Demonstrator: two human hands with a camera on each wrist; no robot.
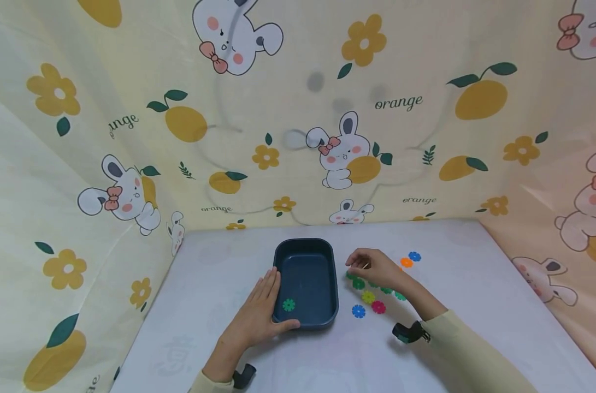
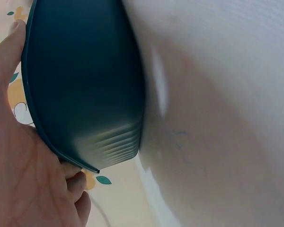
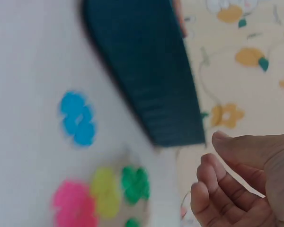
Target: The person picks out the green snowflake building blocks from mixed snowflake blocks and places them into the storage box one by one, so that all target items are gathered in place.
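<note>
Tray [image 1: 306, 281], dark blue, green flower-shaped piece [image 1: 289, 305] inside: between hands, touching the left. Left hand [image 1: 258, 314]: fingers straight along tray's side, thumb extended at near rim. Right hand [image 1: 380, 267]: fingers loosely curled, thumb apart, nothing visibly held; loose pieces [image 1: 368, 297] below, on worktop [image 1: 204, 289].
</note>
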